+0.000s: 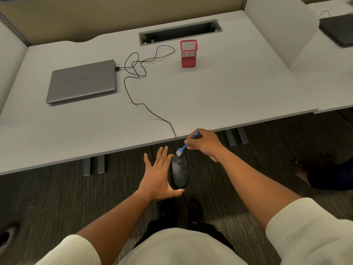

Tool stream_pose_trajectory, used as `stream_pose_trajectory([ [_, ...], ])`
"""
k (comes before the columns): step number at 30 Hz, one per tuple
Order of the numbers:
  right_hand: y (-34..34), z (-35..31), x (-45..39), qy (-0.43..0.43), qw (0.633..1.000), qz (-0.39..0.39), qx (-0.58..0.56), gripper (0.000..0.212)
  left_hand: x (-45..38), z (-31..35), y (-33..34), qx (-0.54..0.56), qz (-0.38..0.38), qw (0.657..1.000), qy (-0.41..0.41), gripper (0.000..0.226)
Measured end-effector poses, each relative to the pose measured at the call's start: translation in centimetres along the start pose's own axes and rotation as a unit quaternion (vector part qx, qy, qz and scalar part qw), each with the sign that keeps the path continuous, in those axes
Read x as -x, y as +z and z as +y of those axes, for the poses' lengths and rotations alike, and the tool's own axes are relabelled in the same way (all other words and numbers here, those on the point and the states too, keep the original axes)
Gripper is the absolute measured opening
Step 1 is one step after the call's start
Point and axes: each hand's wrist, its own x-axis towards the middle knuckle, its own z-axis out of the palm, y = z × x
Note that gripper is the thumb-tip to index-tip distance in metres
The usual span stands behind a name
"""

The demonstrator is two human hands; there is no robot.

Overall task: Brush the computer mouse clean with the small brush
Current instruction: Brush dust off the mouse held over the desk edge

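A black wired computer mouse (179, 173) is held off the desk, over the floor in front of the desk's near edge. My left hand (159, 175) supports it from the left, fingers spread flat along its side and thumb under its rear end. My right hand (203, 143) pinches a small blue brush (185, 146) by its handle. The white bristles point down and touch the mouse's front end, where the cable leaves it.
The mouse cable (133, 81) runs in loops across the white desk (210, 96) to a closed grey laptop (82, 82). A red mesh pen cup (188, 53) stands at the back. Another person's bare foot (299, 169) rests on the carpet at right.
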Motion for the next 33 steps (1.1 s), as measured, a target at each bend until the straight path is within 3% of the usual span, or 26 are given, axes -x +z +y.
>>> stream_pose_trajectory([
  [3, 0.5, 0.0, 0.2, 0.002, 0.999, -0.025, 0.028, 0.015, 0.1, 0.1, 0.0, -0.003, -0.003, 1.000, -0.002, 0.131],
  [8, 0.4, 0.1, -0.1, -0.016, 0.996, 0.048, 0.077, 0.011, 0.4, -0.2, -0.1, -0.002, 0.002, 1.000, 0.000, 0.131],
  [14, -0.3, 0.0, 0.1, 0.025, 0.998, -0.060, -0.004, 0.018, 0.5, -0.2, 0.1, 0.016, 0.016, 1.000, -0.004, 0.131],
  [19, -0.3, 0.6, -0.1, -0.004, 0.997, 0.036, 0.062, 0.014, 0.7, -0.4, 0.2, 0.024, 0.021, 0.999, -0.003, 0.131],
  [24, -0.9, 0.1, 0.4, 0.004, 0.997, -0.071, -0.042, 0.017, 0.7, -0.6, 0.2, 0.038, 0.019, 0.999, -0.008, 0.130],
  [28, -0.9, 0.1, 0.8, 0.019, 0.989, -0.145, -0.019, 0.015, 0.5, -0.6, 0.2, 0.049, 0.020, 0.999, -0.002, 0.130],
  [30, -0.7, 0.3, 0.9, 0.017, 0.991, -0.130, 0.012, 0.014, 0.4, -0.7, 0.1, 0.049, 0.018, 0.999, 0.001, 0.130],
  [33, -0.6, 0.7, 0.5, -0.009, 0.997, -0.042, 0.058, 0.014, 0.5, -0.8, 0.2, 0.046, 0.015, 0.999, 0.001, 0.131],
])
